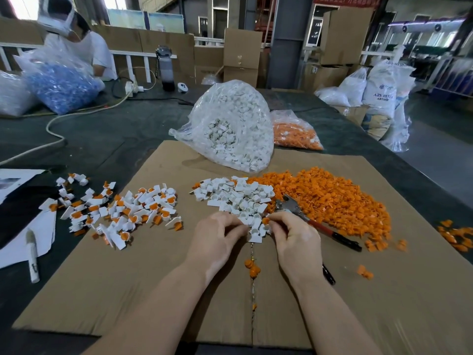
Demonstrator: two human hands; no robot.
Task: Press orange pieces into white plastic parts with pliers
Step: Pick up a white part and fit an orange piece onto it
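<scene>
A heap of white plastic parts [235, 196] lies in the middle of the cardboard sheet [128, 290], with a big heap of orange pieces [332, 198] to its right. My left hand [217, 237] pinches a white part [247, 221] at the heap's near edge. My right hand [294, 239] pinches an orange piece [265, 220] right beside that part. The pliers [317, 224], red-handled, lie on the cardboard just behind my right hand, untouched. Assembled white-and-orange parts [122, 213] are spread out on the left.
A clear bag of white parts [230, 124] and a bag of orange pieces [294, 134] stand behind the heaps. A white marker [32, 254] lies on paper at left. A black pen [329, 274] sits by my right wrist. Another person [76, 44] sits at far left.
</scene>
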